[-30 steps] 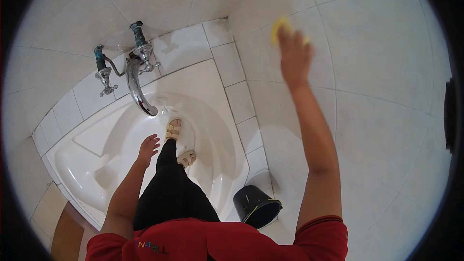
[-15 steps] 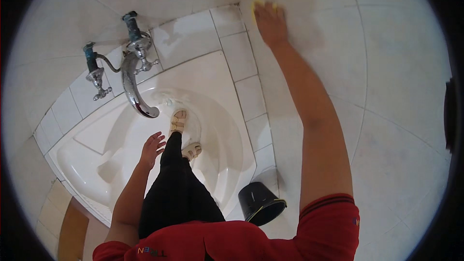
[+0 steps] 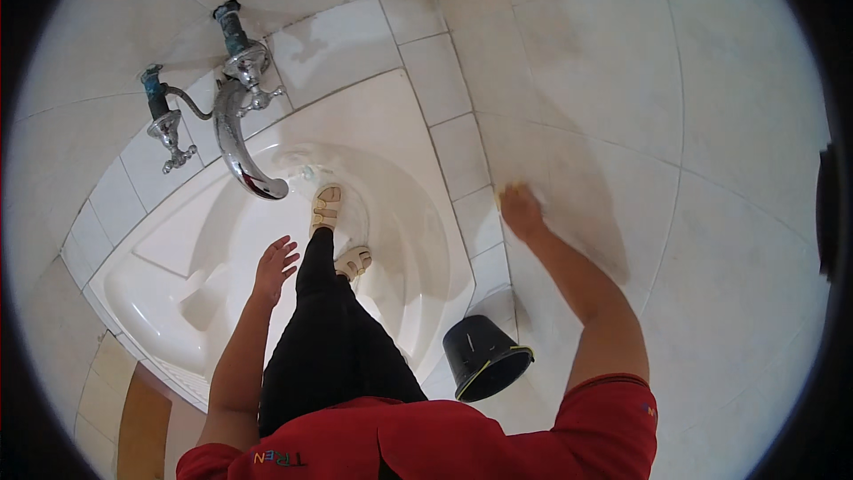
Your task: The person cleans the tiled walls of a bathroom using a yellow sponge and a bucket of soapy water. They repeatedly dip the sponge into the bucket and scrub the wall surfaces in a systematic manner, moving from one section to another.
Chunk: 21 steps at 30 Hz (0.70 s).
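My right hand (image 3: 522, 212) is closed against the tiled wall (image 3: 604, 71) on the right, low down near the tiled ledge. A thin yellow edge of a cloth (image 3: 501, 190) shows by its fingers; the rest is hidden under the hand. Over the white corner bathtub (image 3: 133, 298), my left hand (image 3: 275, 268) hangs with its fingers apart and holds nothing. It is beside my black-trousered leg (image 3: 315, 289). I stand in the tub in beige sandals (image 3: 326, 204).
A chrome tap (image 3: 233, 138) with two cross handles and greenish pipe joints juts over the tub from the far wall. White tiles (image 3: 435, 80) border the tub. At the right, a black bucket (image 3: 480, 356) with a yellow-green handle stands near the tub's edge.
My right hand has slid down the right wall toward me, from near the far corner, its elbow bending. The left hand has barely moved. The view has shifted slightly.
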### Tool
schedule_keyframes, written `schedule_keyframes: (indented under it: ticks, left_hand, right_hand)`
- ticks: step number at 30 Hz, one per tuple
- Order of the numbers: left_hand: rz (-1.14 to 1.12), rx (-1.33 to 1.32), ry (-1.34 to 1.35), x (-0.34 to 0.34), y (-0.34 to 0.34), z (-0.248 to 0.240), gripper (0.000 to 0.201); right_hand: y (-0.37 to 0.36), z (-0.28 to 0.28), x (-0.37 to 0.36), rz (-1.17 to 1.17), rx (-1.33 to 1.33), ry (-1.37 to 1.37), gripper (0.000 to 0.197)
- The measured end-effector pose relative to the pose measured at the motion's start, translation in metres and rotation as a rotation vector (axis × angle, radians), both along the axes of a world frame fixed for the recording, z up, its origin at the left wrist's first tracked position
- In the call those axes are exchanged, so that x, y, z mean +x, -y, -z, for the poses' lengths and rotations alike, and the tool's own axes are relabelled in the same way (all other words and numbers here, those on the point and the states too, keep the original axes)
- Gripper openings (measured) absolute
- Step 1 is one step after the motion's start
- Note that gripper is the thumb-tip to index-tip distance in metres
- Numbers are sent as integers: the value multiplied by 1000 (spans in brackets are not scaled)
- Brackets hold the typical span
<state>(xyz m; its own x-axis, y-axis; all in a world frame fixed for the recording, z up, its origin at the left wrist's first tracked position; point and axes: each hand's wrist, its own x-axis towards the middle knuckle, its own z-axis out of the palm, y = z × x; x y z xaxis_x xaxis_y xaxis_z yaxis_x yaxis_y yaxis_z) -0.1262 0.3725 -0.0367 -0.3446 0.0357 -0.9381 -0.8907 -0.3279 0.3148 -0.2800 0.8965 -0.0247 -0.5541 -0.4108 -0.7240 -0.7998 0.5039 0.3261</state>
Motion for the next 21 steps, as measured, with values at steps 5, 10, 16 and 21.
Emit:
schedule_keyframes:
  ticks: [5,10,16,21]
  left_hand:
    - [69,-8,-22,3,-11,-2,47]
    - [86,55,-80,-7,-30,-15,47]
    - [136,40,-72,7,-30,-22,48]
    - [191,24,-29,20,-41,-23,47]
  right_hand:
    - [98,-138,-138,-18,-364,-651,37]
    - [44,-105,-35,-21,-138,-543,42]
    - [-58,-77,108,340,-76,-29,41]
    - [31,-227,16,114,-388,-772,38]
